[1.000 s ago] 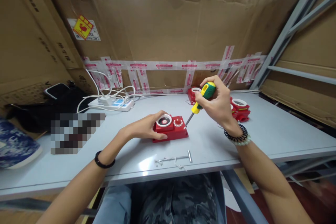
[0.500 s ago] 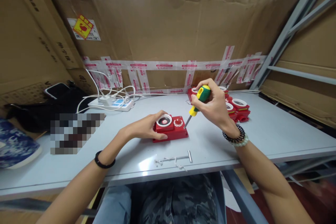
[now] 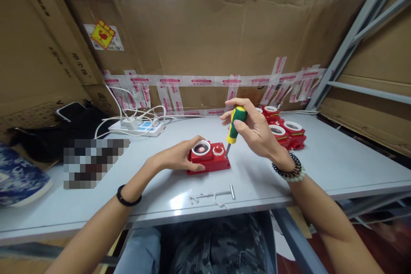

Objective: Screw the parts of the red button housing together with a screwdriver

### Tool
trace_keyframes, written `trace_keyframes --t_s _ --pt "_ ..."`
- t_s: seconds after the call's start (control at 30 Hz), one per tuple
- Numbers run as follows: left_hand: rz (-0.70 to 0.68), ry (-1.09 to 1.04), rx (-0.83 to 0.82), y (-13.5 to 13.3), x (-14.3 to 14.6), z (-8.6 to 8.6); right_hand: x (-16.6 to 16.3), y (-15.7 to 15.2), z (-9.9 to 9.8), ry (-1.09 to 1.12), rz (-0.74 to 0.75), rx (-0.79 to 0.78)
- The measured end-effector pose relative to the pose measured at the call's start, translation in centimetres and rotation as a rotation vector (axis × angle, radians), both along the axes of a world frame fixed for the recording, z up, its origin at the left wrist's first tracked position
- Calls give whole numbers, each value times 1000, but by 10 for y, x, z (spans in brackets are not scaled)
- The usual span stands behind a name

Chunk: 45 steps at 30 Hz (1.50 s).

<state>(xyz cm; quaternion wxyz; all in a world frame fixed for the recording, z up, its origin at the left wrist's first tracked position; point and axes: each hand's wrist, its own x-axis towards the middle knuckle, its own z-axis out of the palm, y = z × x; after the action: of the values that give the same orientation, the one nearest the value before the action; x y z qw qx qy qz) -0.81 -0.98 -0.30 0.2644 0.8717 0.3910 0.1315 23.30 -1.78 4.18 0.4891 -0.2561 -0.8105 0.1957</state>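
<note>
The right hand point(image 3: 257, 130) is wrapped around the green and yellow handle of one screwdriver point(image 3: 233, 128), whose long axis runs steeply down and slightly to the left from the hand, so the metal tip sits at the right-hand rear corner of the red box point(image 3: 208, 158), just below and left of the hand. The left hand point(image 3: 178, 156) lies on the box's left end, fingers curled over the white ring on its lid and pressing it to the bench point(image 3: 337, 158); it holds nothing else. One red box is under the two hands. Behind the right hand, further from the person, stands a cluster of similar red units point(image 3: 285, 130); three white rings show, others may be hidden. Nearer the person than both hands lies one small T-shaped metal tool point(image 3: 224, 192) among a few loose screws point(image 3: 195, 199).
</note>
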Motion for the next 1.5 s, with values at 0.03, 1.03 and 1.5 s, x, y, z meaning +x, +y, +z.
trace_keyframes --t_s 0.03,1.03,1.5 --pt "-1 1 -4 0 0 0 -1 1 -1 0 -17 -1" --pt "9 -8 -5 -1 1 0 -4 4 -3 -19 -179 160" --pt "10 -11 -21 -1 1 1 1 2 3 -29 -243 133"
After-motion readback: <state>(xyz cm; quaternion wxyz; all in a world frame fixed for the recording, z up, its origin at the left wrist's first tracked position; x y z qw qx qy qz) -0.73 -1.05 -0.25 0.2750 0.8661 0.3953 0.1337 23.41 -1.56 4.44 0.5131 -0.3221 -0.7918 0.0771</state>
